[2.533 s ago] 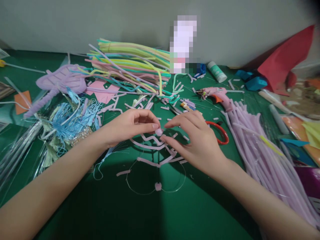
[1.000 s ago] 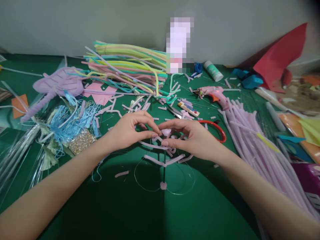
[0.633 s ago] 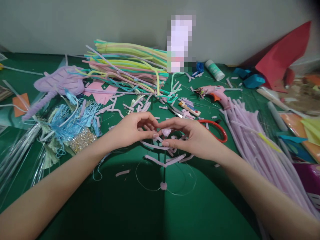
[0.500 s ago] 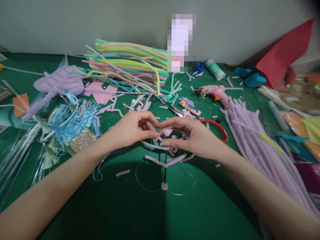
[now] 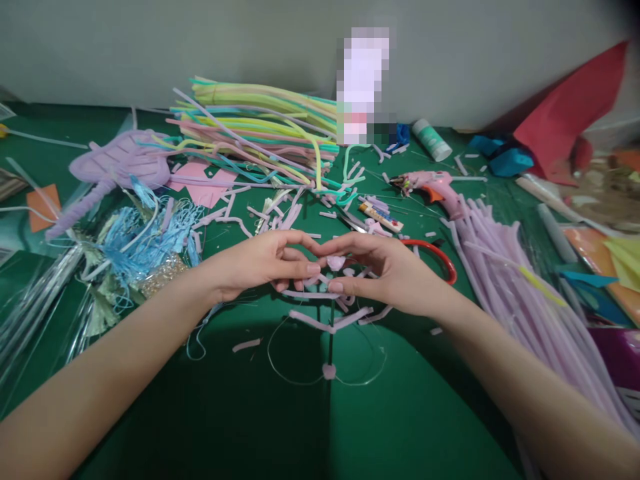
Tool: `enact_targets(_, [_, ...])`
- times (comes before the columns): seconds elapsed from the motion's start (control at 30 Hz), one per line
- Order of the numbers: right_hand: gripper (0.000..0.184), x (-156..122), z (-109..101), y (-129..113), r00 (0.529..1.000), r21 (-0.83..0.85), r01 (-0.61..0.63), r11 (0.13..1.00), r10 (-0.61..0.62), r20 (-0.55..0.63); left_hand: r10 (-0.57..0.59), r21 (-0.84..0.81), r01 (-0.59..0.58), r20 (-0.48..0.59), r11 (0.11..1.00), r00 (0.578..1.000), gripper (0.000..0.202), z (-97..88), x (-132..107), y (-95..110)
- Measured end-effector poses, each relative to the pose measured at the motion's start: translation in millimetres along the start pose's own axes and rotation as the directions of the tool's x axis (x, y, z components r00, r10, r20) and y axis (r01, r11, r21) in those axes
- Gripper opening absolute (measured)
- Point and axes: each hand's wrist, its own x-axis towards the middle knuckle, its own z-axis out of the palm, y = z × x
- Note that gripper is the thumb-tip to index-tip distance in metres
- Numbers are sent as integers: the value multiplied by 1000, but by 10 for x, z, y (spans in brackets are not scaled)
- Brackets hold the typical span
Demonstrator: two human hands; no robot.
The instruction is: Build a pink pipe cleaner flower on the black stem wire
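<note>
In the middle of the head view, both hands meet at a small frame of cut lilac pipe cleaner pieces [image 5: 310, 295]. My left hand [image 5: 280, 263] is closed in a pinch at its left side, and its fingertips touch my right hand [image 5: 385, 270]. My right thumb and fingers curl around the frame's right side, closed on the pipe cleaner. Between them shows a small lilac lump [image 5: 335, 263]. Below hang a V of pipe cleaner [image 5: 350, 321], thin clear loops [image 5: 273, 363] and a lilac knob [image 5: 329, 371] on a dark stem. My fingers partly hide the frame.
Red-handled scissors [image 5: 443, 257] lie beyond my right hand, near a pink glue gun [image 5: 430, 188]. Lilac pipe cleaners [image 5: 520, 287] lie right; coloured bundles [image 5: 260, 133] at the back. Blue tassels [image 5: 145, 230] and a lilac wrapped shape [image 5: 120, 160] are left. Scraps litter the green table [image 5: 200, 427].
My left hand has shifted slightly down, its lower fingers now showing beneath the thumb. The clear loops have swung a little to the left. My right hand stays nearly still.
</note>
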Motion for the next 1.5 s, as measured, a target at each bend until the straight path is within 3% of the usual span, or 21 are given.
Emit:
enact_targets(0.17, [45,5,-44,38,999,25,10,1000,-11,53,-9,28,10,-24,1000,1000,36,-93,-19,4])
enact_targets(0.33, [42,8,-49,39,997,4,19,1000,-19,73,54,222,-40,-62,974,997,33,-143,-35,31])
enact_targets(0.6, [31,12,8,38,999,101,14,995,-17,29,229,382,-188,-64,905,971,40,19,-11,31])
enact_targets(0.73, [31,-6,36,-21,998,-11,45,999,-46,-33,314,491,-220,-117,843,942,33,41,-31,45])
enact_targets(0.9, [36,-41,73,-129,993,-233,86,969,-101,-52,366,679,-250,-29,690,930,46,2,-81,75])
enact_targets(1.1, [28,-26,67,-139,980,-372,167,913,-197,-42,430,793,-243,-26,559,902,36,18,-94,93])
enact_targets(1.5, [27,-14,65,-115,947,-470,253,845,-316,-57,468,759,-268,-54,593,882,23,41,-107,73])
